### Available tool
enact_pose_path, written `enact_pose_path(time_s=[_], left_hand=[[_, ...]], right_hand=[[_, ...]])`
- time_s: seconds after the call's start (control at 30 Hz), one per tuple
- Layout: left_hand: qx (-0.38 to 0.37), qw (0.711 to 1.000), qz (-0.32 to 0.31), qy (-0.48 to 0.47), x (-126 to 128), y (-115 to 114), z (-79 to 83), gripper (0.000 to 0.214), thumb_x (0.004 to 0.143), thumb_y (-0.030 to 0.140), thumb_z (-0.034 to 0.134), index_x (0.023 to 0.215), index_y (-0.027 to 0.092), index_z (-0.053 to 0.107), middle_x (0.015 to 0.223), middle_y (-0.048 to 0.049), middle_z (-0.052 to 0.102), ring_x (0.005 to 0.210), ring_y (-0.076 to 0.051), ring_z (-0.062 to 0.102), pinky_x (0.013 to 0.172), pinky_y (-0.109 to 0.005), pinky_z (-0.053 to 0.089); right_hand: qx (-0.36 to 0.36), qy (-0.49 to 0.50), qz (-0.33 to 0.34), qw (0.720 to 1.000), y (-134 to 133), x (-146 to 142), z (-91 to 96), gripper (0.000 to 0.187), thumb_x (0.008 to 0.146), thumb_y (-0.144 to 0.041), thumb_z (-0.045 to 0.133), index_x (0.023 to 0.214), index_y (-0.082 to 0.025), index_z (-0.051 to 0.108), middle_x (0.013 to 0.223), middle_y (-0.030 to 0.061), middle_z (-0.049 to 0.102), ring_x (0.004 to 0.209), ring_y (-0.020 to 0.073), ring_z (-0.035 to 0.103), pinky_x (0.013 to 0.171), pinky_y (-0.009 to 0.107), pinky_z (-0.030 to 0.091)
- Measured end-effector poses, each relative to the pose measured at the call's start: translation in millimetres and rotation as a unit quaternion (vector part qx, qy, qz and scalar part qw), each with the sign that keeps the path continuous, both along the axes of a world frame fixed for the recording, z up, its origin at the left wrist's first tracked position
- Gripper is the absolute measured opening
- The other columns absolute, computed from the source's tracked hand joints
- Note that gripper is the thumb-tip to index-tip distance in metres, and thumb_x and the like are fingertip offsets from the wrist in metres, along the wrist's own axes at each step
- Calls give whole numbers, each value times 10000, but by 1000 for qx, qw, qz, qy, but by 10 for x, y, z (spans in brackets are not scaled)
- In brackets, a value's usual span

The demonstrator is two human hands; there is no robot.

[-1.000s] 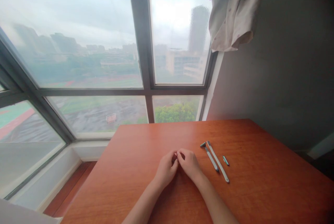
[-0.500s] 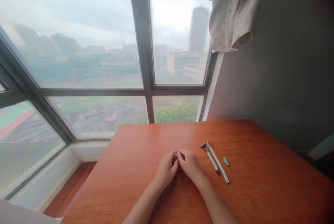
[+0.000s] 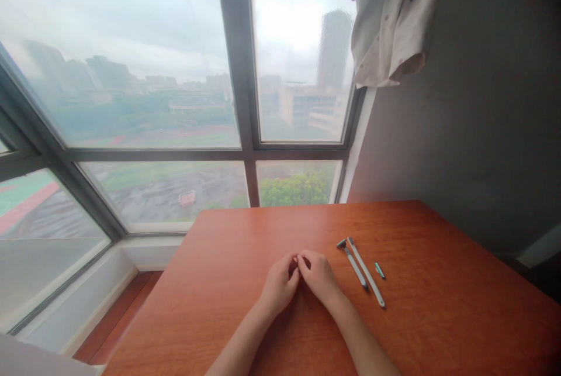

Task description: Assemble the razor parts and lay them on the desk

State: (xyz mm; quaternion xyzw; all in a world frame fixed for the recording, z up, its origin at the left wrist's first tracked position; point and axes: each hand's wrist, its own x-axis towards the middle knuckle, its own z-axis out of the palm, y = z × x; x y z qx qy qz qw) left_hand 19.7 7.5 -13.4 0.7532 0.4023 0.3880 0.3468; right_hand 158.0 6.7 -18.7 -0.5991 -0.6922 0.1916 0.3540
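Note:
My left hand point(image 3: 280, 282) and my right hand point(image 3: 319, 275) rest together on the wooden table point(image 3: 236, 247). Their fingers are curled and the fingertips meet in the middle; no held object shows. Right of my right hand, the nearest thing is a razor point(image 3: 356, 266) with a pale handle and a dark head at its far end. Close beside it lies a long, thin white toothbrush point(image 3: 367, 273), dark at the far tip. A small teal and white piece point(image 3: 379, 271), too small to name surely, lies farther right.
Large windows point(image 3: 248, 154) with grey frames stand beyond the table and to its left. A spotted light curtain point(image 3: 390, 31) hangs at the upper right, in front of a grey wall point(image 3: 473, 130). Wooden floor point(image 3: 118, 317) shows past the table's left edge.

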Motion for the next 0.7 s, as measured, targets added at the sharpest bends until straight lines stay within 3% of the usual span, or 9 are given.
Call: enact_pose_path(time_s=[0.7], left_hand=[[-3,1000,-7,-4,2,-4,1,263,838,106,457,1034,192,611,872,-50,684,769,-184,621,725,-259,457]], right_hand=[[7,-13,-7,1000,2,-2,-14,272,883,-221,443,709,-199,652,721,37,691,673,155,600,625,217,362]])
